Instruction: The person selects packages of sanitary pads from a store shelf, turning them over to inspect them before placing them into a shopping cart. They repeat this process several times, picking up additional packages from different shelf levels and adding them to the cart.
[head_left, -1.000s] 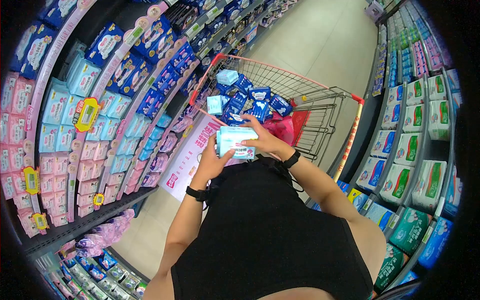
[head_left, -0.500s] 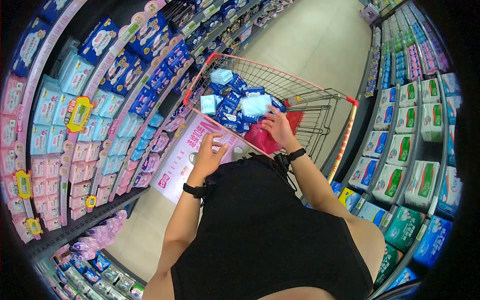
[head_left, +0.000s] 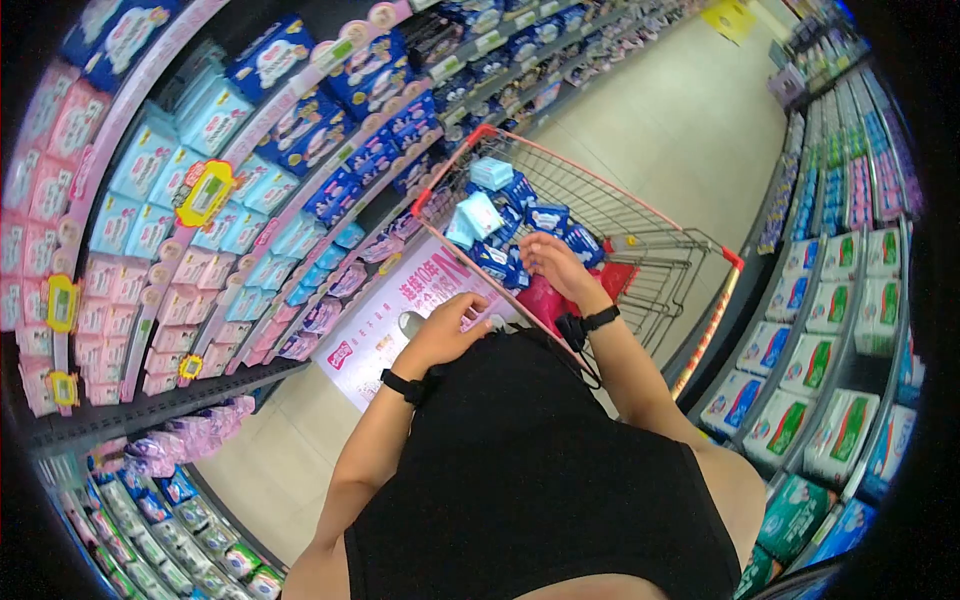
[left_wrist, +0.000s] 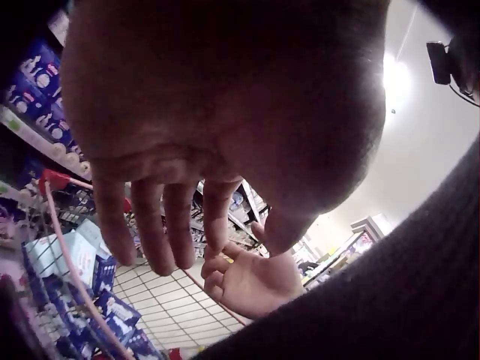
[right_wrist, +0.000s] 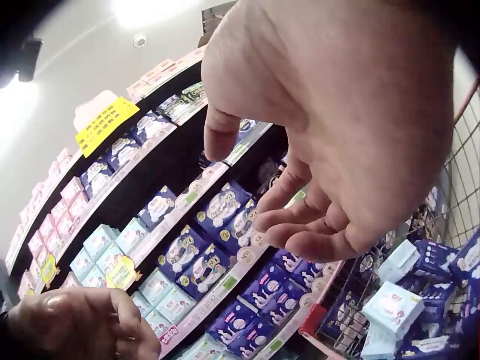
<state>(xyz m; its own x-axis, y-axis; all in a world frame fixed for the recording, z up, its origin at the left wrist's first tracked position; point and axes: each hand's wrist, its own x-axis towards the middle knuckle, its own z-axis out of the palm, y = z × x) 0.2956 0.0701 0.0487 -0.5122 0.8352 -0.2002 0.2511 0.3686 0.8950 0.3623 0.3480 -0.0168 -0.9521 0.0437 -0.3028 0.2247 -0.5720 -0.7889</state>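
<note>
My left hand (head_left: 448, 328) hangs in front of my body with loosely bent fingers and nothing in it. Closer to the cart, my right hand (head_left: 556, 266) is held over the near rim, its fingers relaxed and free of any pack. Inside the wire shopping cart (head_left: 640, 190), a light blue pack (head_left: 478, 214) lies tilted on top of other packs at the left end. Another light blue pack (head_left: 491, 173) sits behind it. Several dark blue packs (head_left: 547, 218) are heaped around them. A pink bag (head_left: 543, 303) is partly hidden by my right hand.
Shelves of pink packs (head_left: 115, 279), light blue packs (head_left: 145, 160) and dark blue packs (head_left: 270, 55) line the left side. White-and-green packs (head_left: 838, 255) fill the right-hand shelves. A pink floor poster (head_left: 380, 330) lies beside the cart, and tiled floor (head_left: 640, 120) runs beyond it.
Both hands held a light blue pack; the left let go, and the right carried it into the cart and released it. The right hand has drawn back, and the view has shifted.
</note>
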